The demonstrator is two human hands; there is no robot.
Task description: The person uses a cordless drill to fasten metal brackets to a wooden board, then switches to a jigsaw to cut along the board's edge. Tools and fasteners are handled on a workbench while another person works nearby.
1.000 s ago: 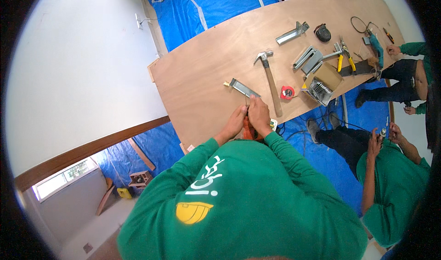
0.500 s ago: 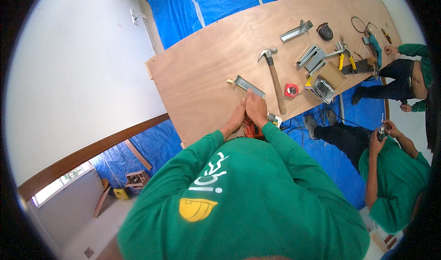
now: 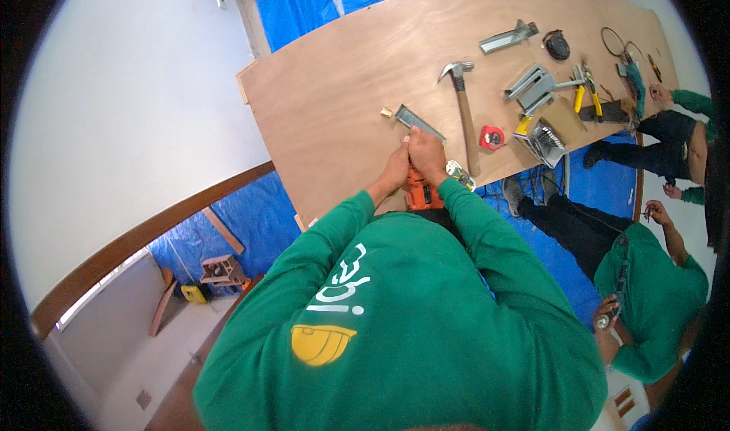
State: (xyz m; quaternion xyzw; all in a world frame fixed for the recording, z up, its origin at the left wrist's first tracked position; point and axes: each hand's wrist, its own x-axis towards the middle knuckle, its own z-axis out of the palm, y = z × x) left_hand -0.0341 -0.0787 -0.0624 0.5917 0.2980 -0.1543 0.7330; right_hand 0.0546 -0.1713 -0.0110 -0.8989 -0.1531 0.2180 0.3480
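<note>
My left hand [image 3: 395, 166] and my right hand [image 3: 426, 153] are pressed together over an orange power tool [image 3: 423, 193] at the near edge of a long plywood sheet [image 3: 342, 104]. Both hands look closed on the tool's top, though my fingers hide the grip. Just beyond my fingertips lies a grey metal bracket [image 3: 417, 120] with a brass end. A claw hammer [image 3: 461, 111] lies to the right of it, and a red tape measure [image 3: 491, 136] sits beside the hammer's handle.
Further right on the sheet are metal brackets [image 3: 532, 85], yellow-handled pliers [image 3: 586, 96], a black round item [image 3: 557, 45] and a teal drill [image 3: 633, 77]. Blue tarp [image 3: 304, 5] covers the floor. Two people in green sleeves stand at the right [image 3: 646, 302].
My hands and the orange tool have moved slightly forward along the sheet toward the grey bracket, and the view has shifted a little.
</note>
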